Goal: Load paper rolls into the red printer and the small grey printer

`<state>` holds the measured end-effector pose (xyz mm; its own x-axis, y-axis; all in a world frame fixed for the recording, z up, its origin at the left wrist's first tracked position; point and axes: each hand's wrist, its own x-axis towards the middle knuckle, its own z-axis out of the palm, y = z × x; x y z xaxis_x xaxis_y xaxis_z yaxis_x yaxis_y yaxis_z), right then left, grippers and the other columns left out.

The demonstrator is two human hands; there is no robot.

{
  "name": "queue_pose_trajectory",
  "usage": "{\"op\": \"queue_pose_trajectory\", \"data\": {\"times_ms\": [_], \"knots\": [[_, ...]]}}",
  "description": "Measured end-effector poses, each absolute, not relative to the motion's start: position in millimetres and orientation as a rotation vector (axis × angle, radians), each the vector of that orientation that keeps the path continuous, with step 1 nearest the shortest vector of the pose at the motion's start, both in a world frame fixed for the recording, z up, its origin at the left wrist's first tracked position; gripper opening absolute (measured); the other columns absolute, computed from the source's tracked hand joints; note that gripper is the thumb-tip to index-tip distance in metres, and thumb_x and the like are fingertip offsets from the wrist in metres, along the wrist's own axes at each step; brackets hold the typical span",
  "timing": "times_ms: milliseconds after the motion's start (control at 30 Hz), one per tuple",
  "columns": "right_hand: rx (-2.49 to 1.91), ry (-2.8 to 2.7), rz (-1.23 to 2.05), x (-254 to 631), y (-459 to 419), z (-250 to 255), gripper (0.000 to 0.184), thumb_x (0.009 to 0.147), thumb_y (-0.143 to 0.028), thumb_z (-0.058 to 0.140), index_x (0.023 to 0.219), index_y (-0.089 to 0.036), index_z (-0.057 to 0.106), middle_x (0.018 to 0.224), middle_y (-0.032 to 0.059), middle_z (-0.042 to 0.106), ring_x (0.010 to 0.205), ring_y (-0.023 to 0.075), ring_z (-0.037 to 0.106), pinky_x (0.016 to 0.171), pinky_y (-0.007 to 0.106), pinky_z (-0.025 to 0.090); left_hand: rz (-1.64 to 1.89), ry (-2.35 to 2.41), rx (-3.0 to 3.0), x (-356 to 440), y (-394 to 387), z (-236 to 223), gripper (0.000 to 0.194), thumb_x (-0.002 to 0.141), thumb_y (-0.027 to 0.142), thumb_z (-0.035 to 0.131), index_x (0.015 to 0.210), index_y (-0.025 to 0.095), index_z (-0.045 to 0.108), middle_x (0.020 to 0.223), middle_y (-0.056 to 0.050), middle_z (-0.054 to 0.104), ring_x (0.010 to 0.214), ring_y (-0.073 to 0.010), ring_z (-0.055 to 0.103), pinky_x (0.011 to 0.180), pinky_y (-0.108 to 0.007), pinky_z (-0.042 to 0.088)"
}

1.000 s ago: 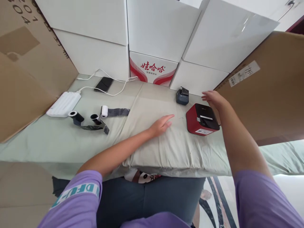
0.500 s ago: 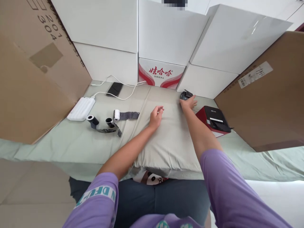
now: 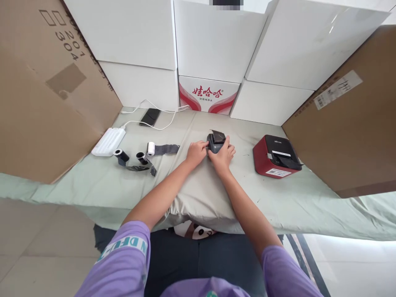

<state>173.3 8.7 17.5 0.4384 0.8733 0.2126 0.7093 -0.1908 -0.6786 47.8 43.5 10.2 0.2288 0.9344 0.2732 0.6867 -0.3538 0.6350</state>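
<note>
A small dark blue-grey label printer [image 3: 215, 141] with its lid raised sits on the pale green cloth [image 3: 93, 185] in the middle of the table. My right hand [image 3: 223, 155] is wrapped round its near and right side. My left hand [image 3: 196, 151] has curled fingers touching the printer's left side. A red and black printer [image 3: 274, 157] stands to the right, apart from both hands. Three small paper rolls [image 3: 136, 157] with dark strips trailing lie to the left.
A white power bank [image 3: 108, 141] with a white cable and a black phone [image 3: 149, 116] lie at the back left. White boxes [image 3: 210, 41] wall the back. Large brown cartons [image 3: 40, 90] lean in at left and right [image 3: 355, 123]. A folded pad [image 3: 204, 194] bulges under the cloth at the front edge.
My right hand has brought the small dark printer from the back of the table to the middle. My left hand has closed in on its left side.
</note>
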Motion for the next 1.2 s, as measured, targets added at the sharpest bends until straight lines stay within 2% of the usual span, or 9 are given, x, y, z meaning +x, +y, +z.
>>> {"op": "queue_pose_trajectory", "data": {"times_ms": [133,267,367,533,667,833,1067,1200], "knots": [[-1.943,-1.339,0.269,175.6,9.8,13.0,0.109,0.074,-0.037,0.078,0.168,-0.021,0.025,0.14,0.0207,0.049,0.131,0.0416,0.046,0.112,0.057,0.042,0.844,1.53,2.123,47.2,43.5,8.8,0.053,0.092,0.007,0.045,0.131,0.023,0.078,0.125,-0.007,0.081,0.114,-0.0239,0.074,0.105,-0.036,0.052],[-1.901,-1.372,0.253,179.5,11.9,5.6,0.115,0.073,-0.042,0.079,0.168,-0.018,0.019,0.143,0.0234,0.051,0.134,0.0424,0.045,0.115,0.059,0.04,0.762,1.588,2.156,45.7,41.4,11.2,0.052,0.095,0.009,0.045,0.13,0.027,0.078,0.127,-0.006,0.08,0.118,-0.0262,0.071,0.107,-0.043,0.046],[-1.857,-1.388,0.291,181.2,15.1,2.7,0.118,0.073,-0.042,0.078,0.169,-0.014,0.014,0.148,0.0257,0.05,0.138,0.0421,0.045,0.118,0.059,0.038,0.679,1.61,2.237,44.8,41.4,12.9,0.05,0.096,0.011,0.044,0.132,0.025,0.076,0.127,-0.009,0.078,0.116,-0.0283,0.071,0.103,-0.046,0.042],[-1.862,-1.349,0.369,183.8,19.0,6.8,0.119,0.069,-0.041,0.079,0.167,-0.009,0.02,0.146,0.0251,0.054,0.137,0.0421,0.047,0.12,0.056,0.038,0.532,1.588,2.444,43.6,44.6,10.9,0.048,0.096,0.01,0.042,0.132,0.019,0.074,0.119,-0.014,0.078,0.112,-0.0308,0.07,0.098,-0.048,0.038],[-1.842,-1.357,0.409,186.1,19.2,7.5,0.118,0.068,-0.041,0.078,0.167,-0.009,0.022,0.151,0.0245,0.051,0.138,0.0414,0.046,0.121,0.055,0.037,0.485,1.587,2.482,42.7,45.5,8.6,0.049,0.095,0.008,0.042,0.131,0.02,0.073,0.117,-0.013,0.078,0.112,-0.0305,0.071,0.096,-0.047,0.037],[-1.822,-1.384,0.363,186.5,18.6,4.3,0.117,0.07,-0.042,0.076,0.168,-0.011,0.019,0.15,0.0245,0.052,0.137,0.0411,0.047,0.12,0.057,0.037,0.484,1.605,2.444,43.0,43.7,8.9,0.055,0.094,0.007,0.041,0.14,0.018,0.07,0.122,-0.012,0.078,0.111,-0.0301,0.071,0.097,-0.047,0.038],[-1.849,-1.401,0.335,185.8,18.9,5.1,0.118,0.071,-0.042,0.076,0.168,-0.009,0.017,0.148,0.0263,0.053,0.139,0.0419,0.046,0.12,0.057,0.037,0.625,1.62,2.289,40.7,44.4,9.6,0.054,0.095,0.009,0.043,0.137,0.023,0.074,0.117,-0.008,0.079,0.107,-0.0267,0.072,0.1,-0.044,0.042],[-1.792,-1.378,0.371,189.0,19.6,3.2,0.112,0.076,-0.045,0.073,0.168,-0.012,0.018,0.155,0.0257,0.051,0.145,0.0409,0.044,0.123,0.059,0.035,0.795,1.613,2.207,39.2,45.2,9.7,0.049,0.098,0.012,0.045,0.133,0.024,0.077,0.115,-0.007,0.079,0.107,-0.0247,0.071,0.1,-0.04,0.045]]}}
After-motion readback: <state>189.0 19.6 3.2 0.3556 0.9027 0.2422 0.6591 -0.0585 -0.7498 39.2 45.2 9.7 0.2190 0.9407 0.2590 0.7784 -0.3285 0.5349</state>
